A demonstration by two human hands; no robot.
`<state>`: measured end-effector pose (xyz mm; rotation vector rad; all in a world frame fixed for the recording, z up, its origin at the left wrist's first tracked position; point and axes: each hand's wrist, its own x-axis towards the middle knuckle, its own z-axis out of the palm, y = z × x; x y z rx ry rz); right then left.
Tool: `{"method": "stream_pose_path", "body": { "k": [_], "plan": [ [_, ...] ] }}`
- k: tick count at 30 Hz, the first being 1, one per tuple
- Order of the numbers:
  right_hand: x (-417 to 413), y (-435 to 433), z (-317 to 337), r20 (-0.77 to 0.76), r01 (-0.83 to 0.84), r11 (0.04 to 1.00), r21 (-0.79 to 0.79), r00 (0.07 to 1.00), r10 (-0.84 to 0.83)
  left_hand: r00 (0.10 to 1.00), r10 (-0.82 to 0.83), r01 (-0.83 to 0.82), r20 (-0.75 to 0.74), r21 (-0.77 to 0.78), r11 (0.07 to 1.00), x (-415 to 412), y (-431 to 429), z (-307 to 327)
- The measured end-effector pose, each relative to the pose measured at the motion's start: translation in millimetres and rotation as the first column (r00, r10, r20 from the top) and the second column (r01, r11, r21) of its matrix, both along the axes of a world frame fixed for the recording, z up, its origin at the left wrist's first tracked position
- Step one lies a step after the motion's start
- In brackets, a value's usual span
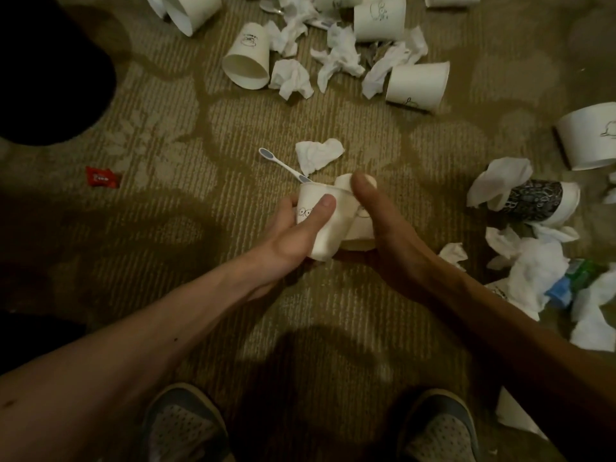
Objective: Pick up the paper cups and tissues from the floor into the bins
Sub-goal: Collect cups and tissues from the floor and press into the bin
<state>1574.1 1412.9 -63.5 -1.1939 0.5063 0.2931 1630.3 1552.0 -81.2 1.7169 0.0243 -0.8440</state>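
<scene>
My left-hand grip closed round white cartoon-eyed paper cup; right-hand grip holds second white paper cup, touching first's right side, axes roughly parallel.

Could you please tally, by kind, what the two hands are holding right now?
Paper cups: 2, the cup with drawn eyes in the left hand and the second cup in the right hand.
Tissues: 0.
Total: 2.

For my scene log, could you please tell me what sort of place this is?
Probably a carpeted indoor room, perhaps a hotel: patterned carpet, a toothbrush, littered paper cups and tissues.
</scene>
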Motion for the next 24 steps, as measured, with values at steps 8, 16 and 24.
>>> {"method": "stream_pose_path", "body": {
  "k": [8,16,24],
  "plan": [
    [5.6,-11.1,-5.2,-0.015,0.115,0.984,-0.136,0.993,-0.118,0.992,-0.090,0.089,0.086,0.014,0.996,4.6,-16.3,2.4],
    [15.1,-43.9,-5.8,-0.087,0.226,0.965,-0.131,0.967,-0.238,0.519,-0.682,0.319,0.515,0.623,0.714,75.6,3.1,-22.1],
    [24.4,-62.6,-9.8,-0.096,0.257,0.957,-0.133,0.958,-0.270,-0.198,-0.946,0.059,0.257,0.966,0.250,99.6,-1.7,-54.6]
  ]
}}
